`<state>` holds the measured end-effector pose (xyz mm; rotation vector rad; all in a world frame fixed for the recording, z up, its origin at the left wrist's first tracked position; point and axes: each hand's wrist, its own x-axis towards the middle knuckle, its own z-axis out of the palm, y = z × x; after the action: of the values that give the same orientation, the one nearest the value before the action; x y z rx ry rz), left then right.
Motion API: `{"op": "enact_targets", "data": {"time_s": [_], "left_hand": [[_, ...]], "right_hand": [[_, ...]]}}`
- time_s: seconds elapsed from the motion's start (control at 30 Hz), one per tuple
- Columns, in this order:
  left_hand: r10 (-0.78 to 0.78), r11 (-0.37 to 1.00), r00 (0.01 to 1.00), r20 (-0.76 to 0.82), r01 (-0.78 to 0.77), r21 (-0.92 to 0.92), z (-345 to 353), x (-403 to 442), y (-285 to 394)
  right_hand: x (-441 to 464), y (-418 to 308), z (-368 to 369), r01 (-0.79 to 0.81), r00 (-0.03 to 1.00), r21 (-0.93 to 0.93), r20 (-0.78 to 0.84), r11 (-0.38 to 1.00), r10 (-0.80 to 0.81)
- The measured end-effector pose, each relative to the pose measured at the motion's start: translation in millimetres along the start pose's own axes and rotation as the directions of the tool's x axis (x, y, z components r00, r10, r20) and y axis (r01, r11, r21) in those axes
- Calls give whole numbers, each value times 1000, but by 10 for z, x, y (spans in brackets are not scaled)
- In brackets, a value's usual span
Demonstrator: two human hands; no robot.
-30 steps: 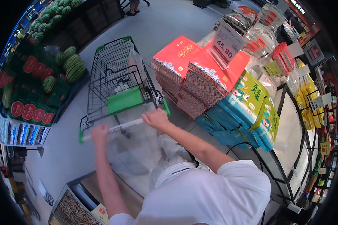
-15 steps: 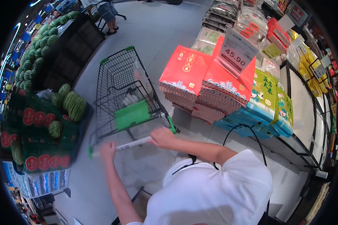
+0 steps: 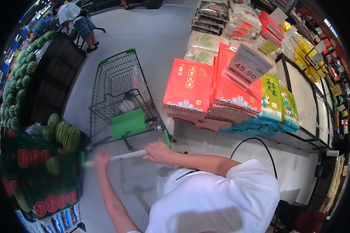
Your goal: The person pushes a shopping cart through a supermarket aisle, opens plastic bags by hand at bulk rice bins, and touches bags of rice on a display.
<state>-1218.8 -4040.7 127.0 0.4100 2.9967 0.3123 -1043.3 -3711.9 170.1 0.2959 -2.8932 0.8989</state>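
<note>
I hold the white handle (image 3: 127, 155) of a shopping cart (image 3: 118, 83) with both hands. Toward its left end, my left hand (image 3: 102, 160) is wrapped round the bar, slightly blurred. Near the right end, my right hand (image 3: 159, 152) is closed over the bar, its thumb lying along it. The cart is black wire with green corners and a green seat flap (image 3: 128, 123). A whitish plastic bag (image 3: 139, 82) hangs at its right side, and something pale inside the basket is hard to make out.
Red rice packs (image 3: 188, 85) are stacked right of the cart, under a 45.90 price sign (image 3: 245, 66). Watermelons (image 3: 68, 136) rest on green printed crates (image 3: 31, 182) at left. More watermelons (image 3: 19, 83) line a dark stand. A person (image 3: 83, 27) stands ahead by another cart.
The cart and my hands sit further left in the view. The rice stack has shifted slightly left, and more of the person ahead shows. Both hands keep their hold on the handle.
</note>
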Motion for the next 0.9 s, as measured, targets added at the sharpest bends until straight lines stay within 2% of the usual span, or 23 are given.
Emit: {"op": "enact_targets", "data": {"time_s": [0.1,0.27,0.43,0.57,0.7,0.73,0.83,0.9], "left_hand": [[75,997,996,-38,-75,-13,86,425,-207],[142,988,986,89,-147,50,98,1295,-466],[226,972,963,145,-233,31,-19,2072,-364],[352,936,934,53,-351,-39,-18,2586,-322],[415,909,908,63,-410,-75,4,3129,-193],[403,915,908,113,-397,-69,143,3250,-269],[434,900,899,62,-430,-69,194,3615,-133],[410,912,899,154,-409,-38,228,3915,-54]], "right_hand": [[270,-19,115,-35,999,-29,-30,999,34],[820,-32,316,-137,990,-18,-21,990,137],[1346,-1,437,-249,966,-53,-90,967,244],[1736,106,539,-337,937,-135,-143,932,319],[2054,253,524,-385,906,-149,-253,911,341],[2115,268,573,-405,900,-163,-241,900,362],[2338,413,458,-440,877,-198,-304,876,372],[2502,508,430,-467,856,-207,-350,860,381]]}}
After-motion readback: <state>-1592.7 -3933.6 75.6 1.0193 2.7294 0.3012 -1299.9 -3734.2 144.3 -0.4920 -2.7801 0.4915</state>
